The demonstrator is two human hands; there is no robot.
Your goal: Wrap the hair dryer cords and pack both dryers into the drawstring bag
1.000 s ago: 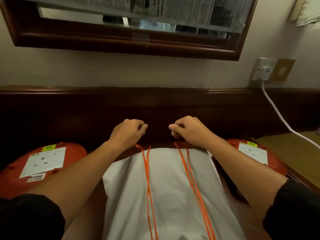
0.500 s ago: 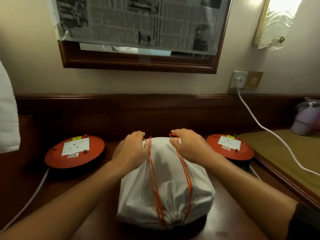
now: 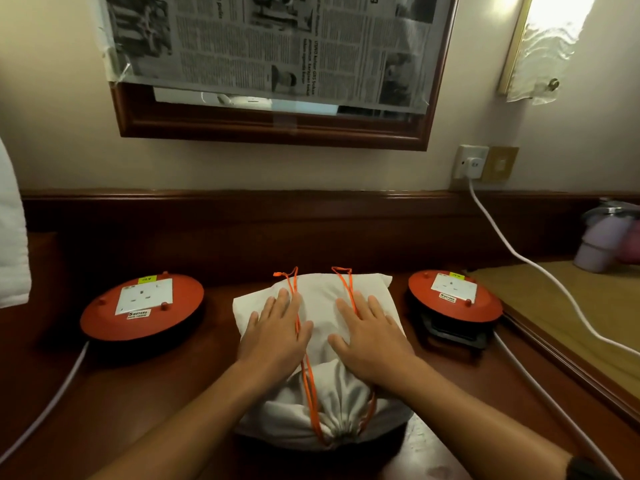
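Observation:
A white drawstring bag [image 3: 322,407] lies on the dark wooden desk [image 3: 180,393], bulging, its mouth gathered shut toward me. Two orange drawstrings [image 3: 348,282] run over its top to the far edge. My left hand [image 3: 275,332] rests flat on the bag's left side, fingers straight. On the bag's right side my right hand [image 3: 369,336] lies flat too, fingers spread. No hair dryer or cord shows; whatever fills the bag is hidden.
Two round orange extension-cord reels stand on either side of the bag, left reel [image 3: 142,308] and right reel [image 3: 453,297], each with a white cable. A white plug [image 3: 472,164] sits in the wall socket. A newspaper-covered mirror [image 3: 273,64] hangs above. A purple bottle [image 3: 601,237] stands far right.
Both hands let go of the orange drawstrings and now lie flat on top of the bag. The bag has settled on the desk and the view has pulled back.

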